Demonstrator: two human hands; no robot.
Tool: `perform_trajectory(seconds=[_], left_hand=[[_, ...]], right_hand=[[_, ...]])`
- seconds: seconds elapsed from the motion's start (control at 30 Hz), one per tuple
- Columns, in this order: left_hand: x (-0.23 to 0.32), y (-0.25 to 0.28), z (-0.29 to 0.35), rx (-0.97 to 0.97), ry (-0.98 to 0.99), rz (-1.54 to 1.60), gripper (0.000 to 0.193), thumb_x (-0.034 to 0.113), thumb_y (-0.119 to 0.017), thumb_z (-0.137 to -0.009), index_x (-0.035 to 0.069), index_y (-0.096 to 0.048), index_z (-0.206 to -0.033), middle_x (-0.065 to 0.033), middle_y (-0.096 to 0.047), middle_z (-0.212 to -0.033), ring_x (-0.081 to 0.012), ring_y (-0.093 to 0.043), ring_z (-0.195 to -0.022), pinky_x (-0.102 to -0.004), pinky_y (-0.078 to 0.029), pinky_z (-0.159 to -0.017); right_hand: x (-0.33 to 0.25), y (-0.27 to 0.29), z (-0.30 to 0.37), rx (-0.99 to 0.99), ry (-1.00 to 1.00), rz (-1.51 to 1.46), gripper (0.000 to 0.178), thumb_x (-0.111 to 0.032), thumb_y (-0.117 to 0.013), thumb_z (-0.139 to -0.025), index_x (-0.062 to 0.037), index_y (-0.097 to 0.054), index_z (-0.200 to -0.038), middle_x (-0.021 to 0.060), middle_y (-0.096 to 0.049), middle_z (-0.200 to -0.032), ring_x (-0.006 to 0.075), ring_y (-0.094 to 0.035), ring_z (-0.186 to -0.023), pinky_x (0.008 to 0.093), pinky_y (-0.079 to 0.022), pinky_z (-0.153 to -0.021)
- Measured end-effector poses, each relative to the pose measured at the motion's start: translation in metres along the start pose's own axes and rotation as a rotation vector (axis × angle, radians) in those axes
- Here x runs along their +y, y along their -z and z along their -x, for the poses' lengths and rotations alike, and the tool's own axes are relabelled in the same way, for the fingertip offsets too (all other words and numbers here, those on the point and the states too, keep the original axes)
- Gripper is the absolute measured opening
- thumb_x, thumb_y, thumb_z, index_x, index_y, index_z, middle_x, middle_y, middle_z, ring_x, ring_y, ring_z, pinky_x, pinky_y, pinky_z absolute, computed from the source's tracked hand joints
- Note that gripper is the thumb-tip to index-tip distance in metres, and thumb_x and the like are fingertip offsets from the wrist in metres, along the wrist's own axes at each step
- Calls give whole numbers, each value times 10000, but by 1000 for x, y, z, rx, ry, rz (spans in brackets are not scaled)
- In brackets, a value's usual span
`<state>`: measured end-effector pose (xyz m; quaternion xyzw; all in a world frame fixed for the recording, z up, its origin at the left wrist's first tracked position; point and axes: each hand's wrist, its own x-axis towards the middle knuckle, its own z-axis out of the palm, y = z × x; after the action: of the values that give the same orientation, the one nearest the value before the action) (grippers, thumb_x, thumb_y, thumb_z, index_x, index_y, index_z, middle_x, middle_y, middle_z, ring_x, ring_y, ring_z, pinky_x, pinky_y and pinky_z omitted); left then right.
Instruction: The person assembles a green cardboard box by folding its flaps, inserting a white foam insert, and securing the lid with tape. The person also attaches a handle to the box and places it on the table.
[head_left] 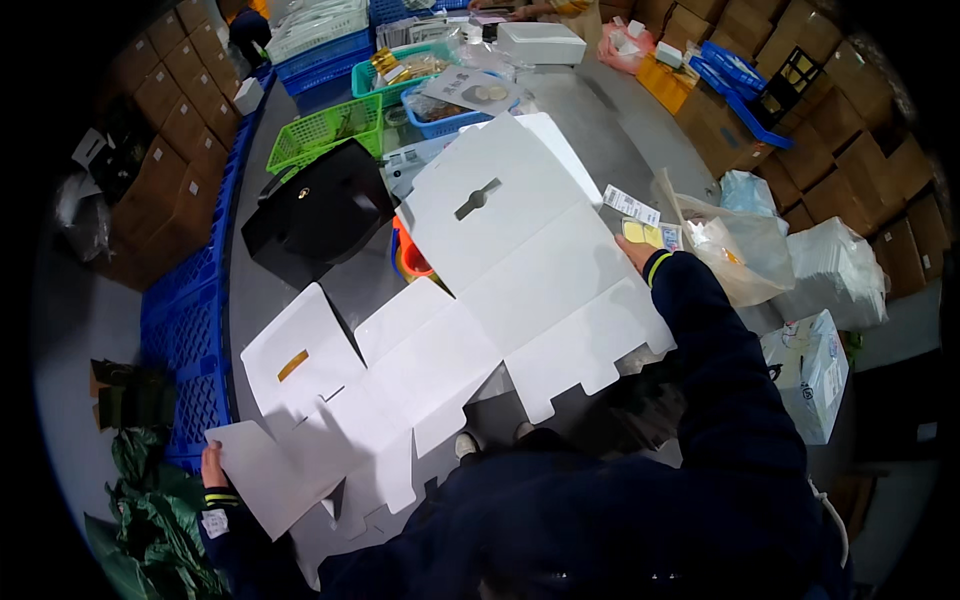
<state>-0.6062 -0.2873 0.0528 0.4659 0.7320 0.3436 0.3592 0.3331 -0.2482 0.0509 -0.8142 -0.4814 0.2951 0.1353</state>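
Note:
An unfolded white cardboard box blank (540, 260) lies spread across the table edge in front of me. It has creased panels, tabbed edges and a slot cut in its upper panel. My left hand (212, 468) grips the flap at its lower left end, which is bent upward. At the upper right edge, my right hand (636, 252) holds the blank, its fingers partly hidden. Yellow stickers (642, 233) and a white label (631, 205) lie just beyond that hand. Left of the blank sits a black box with a handle (320, 205).
A lime green basket (285, 150), a blue basket (440, 130) and a teal basket (362, 75) hold small goods. An orange ring-shaped item (412, 250) is partly covered. At right are a plastic bag (745, 275) and wrapped white stacks (835, 270). Another person's hands (525, 12) show far off.

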Motion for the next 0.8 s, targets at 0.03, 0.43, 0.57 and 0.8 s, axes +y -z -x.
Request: perform_trajectory(seconds=[0.03,0.43,0.57,0.8], left_hand=[[-17,-9,-2,-72,-94,-9,280,225,-589,-860,-6,-543,-1010,-84,-577,-929,-197,-553,-895,-297,-432,-824],[-43,-1,-11,196,-296,-676,479,-154,-386,-516,32,-539,-929,-128,-569,-918,-302,-558,-951,-330,-414,-908],[-42,26,30,152,-302,-685,514,-133,-359,-506,28,-553,-954,-131,-569,-928,-300,-555,-963,-338,-410,-923],[18,-44,15,163,-247,-550,565,-185,-316,-537,19,-544,-1012,-150,-595,-983,-292,-562,-1044,-284,-388,-944]], right_hand=[[9,-2,-14,9,-53,-84,563,-548,-437,-885,-23,-620,-972,69,-626,-872,184,-577,-832,270,-426,-737],[-58,-12,-139,256,963,768,497,-140,-442,-881,-103,-335,-1365,99,-282,-1449,278,-301,-1321,426,-319,-1020],[-67,29,-135,72,937,788,689,-200,-664,-749,-164,-356,-1365,97,-281,-1456,288,-287,-1333,439,-326,-1018],[6,54,-141,-101,479,-666,487,-156,-501,-911,-45,-356,-1362,144,-564,-1168,175,-571,-1022,278,-475,-820]])
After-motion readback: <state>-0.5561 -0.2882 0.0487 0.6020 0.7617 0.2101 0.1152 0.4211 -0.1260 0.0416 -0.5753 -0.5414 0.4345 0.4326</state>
